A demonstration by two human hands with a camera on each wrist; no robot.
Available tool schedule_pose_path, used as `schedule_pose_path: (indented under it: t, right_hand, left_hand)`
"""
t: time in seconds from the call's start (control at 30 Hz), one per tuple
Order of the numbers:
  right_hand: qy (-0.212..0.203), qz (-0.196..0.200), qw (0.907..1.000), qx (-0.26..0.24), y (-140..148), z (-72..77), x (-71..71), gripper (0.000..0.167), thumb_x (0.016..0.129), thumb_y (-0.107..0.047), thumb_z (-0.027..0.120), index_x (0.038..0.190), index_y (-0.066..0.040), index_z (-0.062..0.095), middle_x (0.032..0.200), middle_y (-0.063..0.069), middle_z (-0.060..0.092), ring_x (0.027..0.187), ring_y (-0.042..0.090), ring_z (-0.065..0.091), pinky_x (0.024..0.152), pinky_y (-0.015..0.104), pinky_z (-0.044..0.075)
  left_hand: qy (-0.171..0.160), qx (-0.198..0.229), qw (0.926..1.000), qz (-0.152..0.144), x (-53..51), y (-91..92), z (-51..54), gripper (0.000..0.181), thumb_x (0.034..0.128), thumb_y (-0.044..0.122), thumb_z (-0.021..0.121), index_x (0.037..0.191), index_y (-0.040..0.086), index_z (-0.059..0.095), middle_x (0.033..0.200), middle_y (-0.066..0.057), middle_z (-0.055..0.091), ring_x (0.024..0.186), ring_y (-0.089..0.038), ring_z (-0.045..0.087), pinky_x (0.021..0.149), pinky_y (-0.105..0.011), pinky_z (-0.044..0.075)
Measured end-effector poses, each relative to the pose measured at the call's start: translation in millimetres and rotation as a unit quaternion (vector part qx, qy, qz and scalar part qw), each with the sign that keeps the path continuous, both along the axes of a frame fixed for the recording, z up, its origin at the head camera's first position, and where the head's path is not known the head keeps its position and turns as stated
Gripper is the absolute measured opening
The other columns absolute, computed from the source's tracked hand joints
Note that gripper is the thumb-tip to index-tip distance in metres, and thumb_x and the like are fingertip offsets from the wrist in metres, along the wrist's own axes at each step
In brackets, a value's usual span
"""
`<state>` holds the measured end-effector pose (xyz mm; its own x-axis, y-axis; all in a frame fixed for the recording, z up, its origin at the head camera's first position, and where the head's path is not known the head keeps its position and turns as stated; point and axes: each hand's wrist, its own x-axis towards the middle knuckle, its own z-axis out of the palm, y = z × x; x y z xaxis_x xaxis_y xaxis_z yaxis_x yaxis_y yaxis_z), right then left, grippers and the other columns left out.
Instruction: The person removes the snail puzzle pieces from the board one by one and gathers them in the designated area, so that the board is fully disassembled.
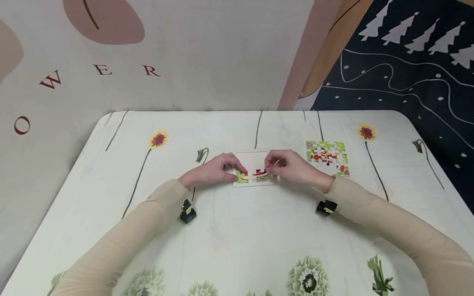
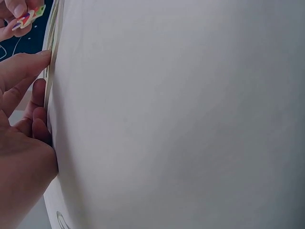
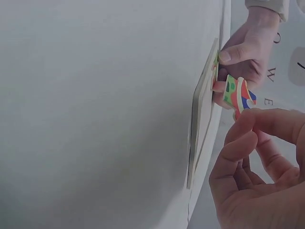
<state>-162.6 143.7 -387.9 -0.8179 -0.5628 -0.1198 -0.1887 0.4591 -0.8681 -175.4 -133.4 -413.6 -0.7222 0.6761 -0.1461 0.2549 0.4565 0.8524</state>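
Observation:
A white rectangular puzzle board (image 1: 252, 159) lies on the table between the hands. At its lower left corner is a green puzzle piece (image 1: 242, 178), with the thumb and index finger of my left hand (image 1: 217, 169) holding its edges. My right hand (image 1: 292, 167) pinches a second puzzle piece (image 3: 240, 93), coloured red, blue, white and green, between thumb and index finger. That piece is held tilted, raised above the board in the right wrist view. In the left wrist view the left fingers (image 2: 28, 67) reach to the board's edge and hide the green piece.
To the right of the board, several joined pieces form a partial picture (image 1: 326, 149), with notches along its lower edge. A white cloth printed with flowers (image 1: 229, 246) covers the table. Patterned fabric (image 1: 207, 61) hangs behind it. A small black camera is on each wrist.

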Motion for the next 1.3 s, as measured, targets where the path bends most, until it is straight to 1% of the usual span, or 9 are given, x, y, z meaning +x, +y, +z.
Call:
schedule_pose_path:
  t: [0.3, 0.57, 0.7, 0.9, 1.03, 1.07, 1.1, 1.27, 1.3]
  right_hand:
    - [0.013, -0.019, 0.9993, -0.031, 16, -0.5, 4.5, 0.007, 0.094, 0.002, 0.062, 0.098, -0.001, 0.067, 0.093, 0.008, 0.067, 0.079, 0.023, 0.067, 0.072, 0.031, 0.055]
    - [-0.017, -0.047, 0.9984, -0.025, 31, 3.8, 7.5, 0.007, 0.096, 0.002, 0.063, 0.101, 0.001, 0.067, 0.097, 0.012, 0.067, 0.081, 0.023, 0.068, 0.072, 0.032, 0.054]
    - [-0.019, -0.057, 0.9979, -0.023, 41, 6.8, 9.1, 0.006, 0.096, 0.001, 0.063, 0.101, 0.001, 0.067, 0.098, 0.012, 0.067, 0.081, 0.021, 0.068, 0.072, 0.030, 0.054]
    - [-0.015, -0.077, 0.9969, -0.009, 56, 11.2, 13.2, 0.007, 0.097, -0.002, 0.065, 0.102, 0.001, 0.068, 0.100, 0.012, 0.067, 0.079, 0.020, 0.067, 0.071, 0.031, 0.054]
    - [-0.006, -0.089, 0.9960, -0.001, 66, 12.6, 14.5, 0.008, 0.096, -0.003, 0.068, 0.102, 0.002, 0.069, 0.098, 0.011, 0.068, 0.077, 0.016, 0.066, 0.069, 0.028, 0.052]
    - [-0.004, -0.093, 0.9957, 0.000, 68, 13.0, 14.6, 0.008, 0.096, -0.003, 0.069, 0.102, 0.002, 0.069, 0.097, 0.011, 0.068, 0.084, 0.011, 0.066, 0.069, 0.027, 0.052]
    - [-0.002, -0.096, 0.9953, -0.002, 70, 13.2, 14.4, 0.008, 0.095, -0.003, 0.069, 0.102, 0.003, 0.069, 0.096, 0.010, 0.069, 0.085, 0.010, 0.066, 0.068, 0.026, 0.051]
    - [0.001, -0.107, 0.9943, -0.002, 80, 13.5, 14.5, 0.010, 0.095, -0.003, 0.070, 0.102, 0.005, 0.068, 0.093, 0.006, 0.068, 0.081, 0.011, 0.065, 0.067, 0.027, 0.052]
    - [0.001, -0.108, 0.9941, 0.000, 82, 13.3, 14.6, 0.010, 0.096, -0.003, 0.070, 0.102, 0.005, 0.068, 0.093, 0.005, 0.068, 0.073, 0.016, 0.064, 0.066, 0.027, 0.052]
  left_hand:
    - [0.000, 0.000, 1.0000, -0.002, 0.0, 0.3, 1.0, 0.027, 0.0897, 0.000, 0.071, 0.116, 0.004, 0.076, 0.117, -0.007, 0.066, 0.111, -0.021, 0.053, 0.095, -0.035, 0.037]
    - [0.005, -0.003, 1.0000, -0.001, 1.4, 0.0, 2.0, 0.027, 0.0900, 0.001, 0.071, 0.116, 0.004, 0.076, 0.117, -0.006, 0.066, 0.108, -0.020, 0.052, 0.091, -0.034, 0.038]
    - [0.011, -0.004, 0.9999, -0.003, 1.5, -0.1, 1.5, 0.027, 0.0899, 0.001, 0.071, 0.117, 0.004, 0.075, 0.117, -0.006, 0.066, 0.107, -0.020, 0.052, 0.091, -0.033, 0.038]
    - [0.006, -0.009, 0.9999, 0.002, 2.6, -0.2, 1.9, 0.028, 0.0903, 0.001, 0.071, 0.117, 0.007, 0.076, 0.118, -0.005, 0.065, 0.108, -0.020, 0.052, 0.091, -0.034, 0.038]
    - [0.003, -0.008, 0.9999, 0.005, 3.6, -0.4, 3.0, 0.028, 0.0904, 0.001, 0.071, 0.117, 0.007, 0.076, 0.118, -0.005, 0.065, 0.110, -0.021, 0.052, 0.093, -0.034, 0.037]
    - [0.002, -0.008, 0.9999, 0.006, 3.8, -0.4, 3.2, 0.028, 0.0903, 0.001, 0.071, 0.117, 0.007, 0.076, 0.118, -0.005, 0.065, 0.111, -0.021, 0.052, 0.093, -0.034, 0.037]
    - [0.002, -0.008, 0.9999, 0.006, 3.9, -0.4, 3.4, 0.028, 0.0902, 0.001, 0.071, 0.117, 0.007, 0.076, 0.118, -0.005, 0.065, 0.111, -0.021, 0.053, 0.093, -0.034, 0.037]
    - [0.007, -0.006, 1.0000, 0.002, 3.3, -0.3, 2.6, 0.028, 0.0902, 0.001, 0.071, 0.117, 0.007, 0.076, 0.118, -0.005, 0.065, 0.112, -0.022, 0.053, 0.095, -0.035, 0.037]
    - [0.009, -0.006, 0.9999, 0.002, 3.2, -0.3, 2.4, 0.027, 0.0902, 0.001, 0.071, 0.117, 0.007, 0.076, 0.118, -0.005, 0.065, 0.112, -0.022, 0.053, 0.095, -0.035, 0.037]
